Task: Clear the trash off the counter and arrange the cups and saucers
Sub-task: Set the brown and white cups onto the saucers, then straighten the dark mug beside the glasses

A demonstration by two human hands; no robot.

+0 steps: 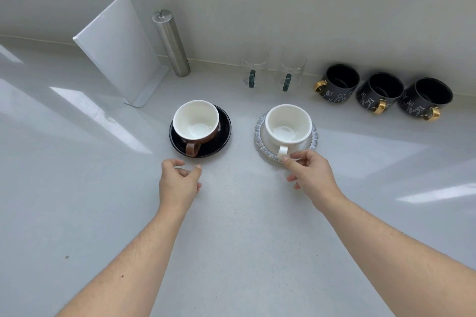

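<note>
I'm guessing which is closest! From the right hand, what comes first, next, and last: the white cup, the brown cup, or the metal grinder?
From the right hand:
1. White cup, its handle at the fingertips.
2. Brown cup, off to the left on the black saucer.
3. Metal grinder, far back left by the wall.

Home kitchen: counter (pixel 231 213), mugs (pixel 378 92), grinder (pixel 171 44).

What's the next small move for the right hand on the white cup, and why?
Probably let go and draw back. The right hand pinches the handle of the white cup, which already sits upright, about centred on its patterned saucer, handle toward the person like the brown cup. The left hand is open, touching nothing.
</note>
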